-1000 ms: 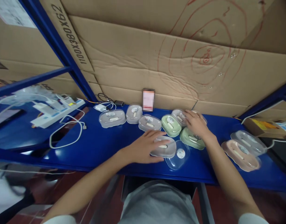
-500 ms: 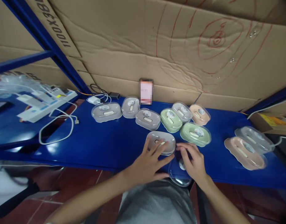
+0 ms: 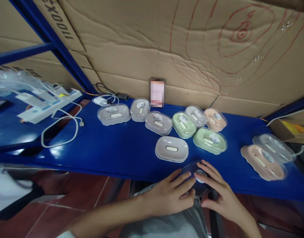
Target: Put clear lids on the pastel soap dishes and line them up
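Observation:
A clear plastic lid (image 3: 200,188) with a round sticker lies at the table's front edge, partly covered by both hands. My left hand (image 3: 175,195) has its bent fingers on the lid's left side. From the right, my right hand (image 3: 220,191) spans the lid, fingers over the far rim and thumb at the near side. Just beyond them sits an uncovered grey soap dish (image 3: 171,149) with a pale bar-shaped piece in its middle. Farther back are lidded soap dishes: a green one (image 3: 210,140), another green one (image 3: 184,125) and a grey one (image 3: 158,123).
More lidded dishes stand along the back, including a peach one (image 3: 215,119). At the right are a peach dish (image 3: 263,162) and a clear lid (image 3: 274,147) by a cardboard box (image 3: 288,127). A phone (image 3: 157,93) leans on the cardboard wall; a power strip (image 3: 48,107) and cables lie left.
My left hand has come off the grey dish and moved right onto the clear lid. My right hand has shifted right and nearer, its fingers now spread over the lid.

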The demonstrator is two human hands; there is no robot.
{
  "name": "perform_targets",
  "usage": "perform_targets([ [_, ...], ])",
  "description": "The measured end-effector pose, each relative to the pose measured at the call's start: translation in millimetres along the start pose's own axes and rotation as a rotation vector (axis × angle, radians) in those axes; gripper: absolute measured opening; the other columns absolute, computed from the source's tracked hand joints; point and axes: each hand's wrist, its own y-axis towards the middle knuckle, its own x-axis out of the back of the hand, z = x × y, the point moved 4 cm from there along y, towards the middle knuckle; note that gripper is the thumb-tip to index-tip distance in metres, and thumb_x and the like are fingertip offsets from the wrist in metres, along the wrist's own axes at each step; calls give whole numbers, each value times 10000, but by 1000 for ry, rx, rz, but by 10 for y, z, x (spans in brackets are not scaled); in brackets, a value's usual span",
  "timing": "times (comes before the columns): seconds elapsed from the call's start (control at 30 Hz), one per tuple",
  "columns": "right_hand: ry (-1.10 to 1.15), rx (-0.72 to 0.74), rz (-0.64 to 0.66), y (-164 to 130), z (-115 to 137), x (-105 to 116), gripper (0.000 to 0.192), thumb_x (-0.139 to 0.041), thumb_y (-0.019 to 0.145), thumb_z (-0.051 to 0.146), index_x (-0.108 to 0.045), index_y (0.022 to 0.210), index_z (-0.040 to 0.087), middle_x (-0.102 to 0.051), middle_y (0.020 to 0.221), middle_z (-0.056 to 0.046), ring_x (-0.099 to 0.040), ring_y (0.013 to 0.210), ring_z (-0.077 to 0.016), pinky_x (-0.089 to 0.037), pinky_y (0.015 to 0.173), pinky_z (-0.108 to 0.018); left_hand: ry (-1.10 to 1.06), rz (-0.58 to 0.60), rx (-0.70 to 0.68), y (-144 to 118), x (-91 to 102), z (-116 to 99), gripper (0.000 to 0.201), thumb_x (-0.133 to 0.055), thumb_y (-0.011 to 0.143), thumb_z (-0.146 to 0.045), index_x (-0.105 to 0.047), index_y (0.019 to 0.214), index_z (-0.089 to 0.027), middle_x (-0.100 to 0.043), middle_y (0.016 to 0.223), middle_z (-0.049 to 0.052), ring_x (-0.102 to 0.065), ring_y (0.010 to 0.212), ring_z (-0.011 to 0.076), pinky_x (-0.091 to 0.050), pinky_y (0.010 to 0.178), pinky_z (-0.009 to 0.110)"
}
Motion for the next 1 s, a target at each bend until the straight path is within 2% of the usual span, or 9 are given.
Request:
perform_targets([
  [0.1, -27, 47, -85, -50, 120, 11, 682, -740, 972, 588, -554, 1590, 367, -599, 1594, -119, -558, 1495, -388, -636, 1057, -630, -39, -78, -41, -39, 130, 74, 172, -674, 1025, -275, -735, 1184, -255, -707, 1428, 81, -573, 1453, 259, -466, 1300, 498],
  [0.2, -57, 136, -223, 221, 243, 21, 700, -741, 982, 557, -525, 1617, 358, -636, 1546, -132, -584, 1459, -401, -586, 1098, -677, -75, -134, -10, -57, 323, 272, 173, -657, 1031, -230, -713, 1192, -253, -679, 1471, 75, -499, 1530, 240, -435, 1329, 482],
  [0.27, -96, 153, -292, 528, 266, -11, 718, -760, 979, 523, -506, 1630, 358, -644, 1537, -133, -591, 1449, -404, -558, 1121, -680, -77, -120, 104, -73, 446, 506, 233, -624, 1051, -225, -669, 1279, -229, -616, 1541, 115, -445, 1576, 269, -470, 1297, 491],
  [0.37, -171, 149, -352, 989, 239, -124, 666, -777, 987, 456, -534, 1598, 347, -678, 1494, -130, -632, 1399, -375, -565, 1104, -622, -110, -78, 319, -148, 540, 888, 376, -615, 1080, -320, -554, 1438, -224, -489, 1629, 189, -422, 1586, 358, -495, 1244, 595],
  [0.47, -257, 182, -276, 1271, 217, -272, 558, -721, 1030, 455, -581, 1542, 286, -692, 1473, -140, -636, 1384, -351, -562, 1083, -560, -193, -65, 474, -259, 497, 1137, 564, -670, 1061, -445, -460, 1537, -228, -453, 1627, 218, -463, 1545, 380, -507, 1224, 603],
  [0.6, -355, 250, -115, 1329, 218, -364, 566, -666, 1061, 473, -553, 1569, 251, -654, 1526, -144, -583, 1425, -337, -525, 1093, -509, -218, -17, 499, -329, 348, 1177, 614, -678, 1057, -462, -445, 1579, -239, -510, 1569, 197, -520, 1484, 372, -533, 1200, 584],
  [0.73, -435, 256, -62, 1268, 232, -397, 628, -666, 1058, 478, -511, 1607, 217, -639, 1528, -177, -554, 1439, -351, -499, 1098, -512, -144, 4, 472, -349, 286, 1119, 518, -650, 1077, -401, -493, 1543, -235, -518, 1573, 191, -519, 1485, 394, -556, 1169, 611],
  [0.87, -459, 252, -54, 1224, 264, -445, 641, -649, 1064, 492, -496, 1620, 213, -636, 1534, -182, -553, 1443, -352, -508, 1080, -505, -134, 3, 459, -378, 279, 1108, 485, -625, 1086, -421, -510, 1520, -240, -524, 1579, 190, -518, 1494, 398, -578, 1146, 626],
  [1.0, -379, 291, 7, 1266, 189, -282, 627, -566, 1092, 531, -482, 1632, 223, -590, 1594, -171, -565, 1451, -344, -549, 1060, -502, -124, -13, 455, -381, 280, 1110, 470, -631, 1083, -436, -530, 1496, -238, -524, 1574, 195, -525, 1490, 400, -585, 1141, 621],
])
